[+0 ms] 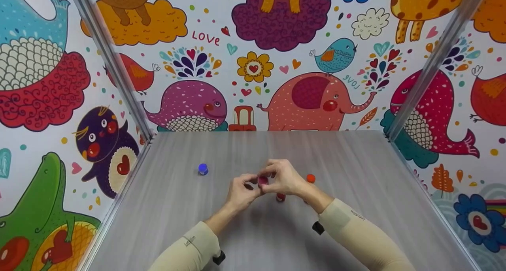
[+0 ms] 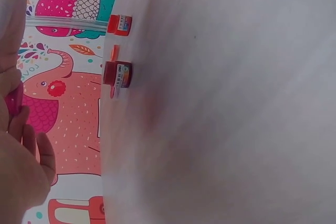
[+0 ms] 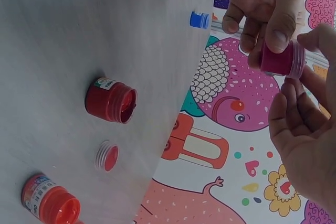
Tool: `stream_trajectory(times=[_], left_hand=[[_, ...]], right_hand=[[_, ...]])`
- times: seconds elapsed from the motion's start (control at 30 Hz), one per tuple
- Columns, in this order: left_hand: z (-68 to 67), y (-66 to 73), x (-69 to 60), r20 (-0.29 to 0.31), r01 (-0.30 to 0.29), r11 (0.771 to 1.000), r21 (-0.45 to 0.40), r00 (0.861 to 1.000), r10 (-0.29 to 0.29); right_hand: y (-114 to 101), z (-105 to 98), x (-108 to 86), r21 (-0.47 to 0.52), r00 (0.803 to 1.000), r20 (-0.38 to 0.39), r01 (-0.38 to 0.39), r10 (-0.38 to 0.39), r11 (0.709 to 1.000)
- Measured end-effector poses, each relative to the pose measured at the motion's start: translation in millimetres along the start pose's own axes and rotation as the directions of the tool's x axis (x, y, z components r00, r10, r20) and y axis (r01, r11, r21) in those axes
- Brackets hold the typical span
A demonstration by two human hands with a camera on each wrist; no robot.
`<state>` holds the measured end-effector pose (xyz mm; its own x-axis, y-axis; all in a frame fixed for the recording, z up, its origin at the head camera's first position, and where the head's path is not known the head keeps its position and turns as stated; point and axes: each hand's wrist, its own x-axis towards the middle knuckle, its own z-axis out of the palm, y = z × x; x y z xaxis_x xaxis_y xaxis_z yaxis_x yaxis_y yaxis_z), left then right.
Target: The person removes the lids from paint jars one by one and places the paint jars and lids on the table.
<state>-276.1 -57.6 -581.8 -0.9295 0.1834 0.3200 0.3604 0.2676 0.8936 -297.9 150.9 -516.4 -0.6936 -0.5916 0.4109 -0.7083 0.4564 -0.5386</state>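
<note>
A small magenta paint jar (image 1: 263, 181) is held between both hands above the grey table. My left hand (image 1: 241, 192) grips its coloured body, thumb along the side in the right wrist view. With its thumb and fingers, my right hand (image 1: 284, 178) pinches the ribbed clear cap end (image 3: 297, 60). Below the hands stands a dark red paint jar (image 3: 110, 99), uncapped, with a loose ribbed cap (image 3: 107, 156) beside it. An orange paint jar (image 3: 50, 200), its top showing orange, is farther right. In the left wrist view the magenta jar (image 2: 14, 98) is partly hidden by fingers.
A blue paint jar (image 1: 202, 169) stands to the left on the table (image 1: 178, 215). Another loose cap (image 2: 114, 52) lies near the orange jar (image 2: 121, 24). Printed panels with metal corner posts (image 1: 114, 65) border the table at the back and sides.
</note>
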Motion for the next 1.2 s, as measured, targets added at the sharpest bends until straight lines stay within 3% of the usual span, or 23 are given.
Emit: stream_trajectory(times=[0.33,0.57,0.83,1.0,1.2], left_hand=[[-0.2,-3.6,-1.2,-0.014,-0.024,1.000,0.015,1.000,0.024],[0.8,-0.6,-2.1,-0.004,-0.009,1.000,0.012,1.000,0.009],[2.8,-2.6,-3.8,-0.016,-0.024,1.000,0.015,1.000,0.024],[4.3,-4.1,-6.8,-0.029,-0.002,0.999,0.047,1.000,0.003],[4.9,-3.3,-5.8,-0.038,-0.018,0.999,0.039,0.999,0.019]], right_hand=[[-1.0,2.4,0.3,0.015,0.998,0.046,0.050,-0.050,0.999],[-1.2,1.5,-0.3,0.027,0.996,0.061,0.062,-0.064,0.998],[3.4,0.9,-1.2,0.024,0.996,0.001,0.088,-0.088,0.996],[3.9,1.2,-2.1,-0.001,0.999,-0.041,0.015,-0.015,1.000],[-0.6,1.8,-4.1,-0.070,0.996,-0.037,-0.089,0.087,0.994]])
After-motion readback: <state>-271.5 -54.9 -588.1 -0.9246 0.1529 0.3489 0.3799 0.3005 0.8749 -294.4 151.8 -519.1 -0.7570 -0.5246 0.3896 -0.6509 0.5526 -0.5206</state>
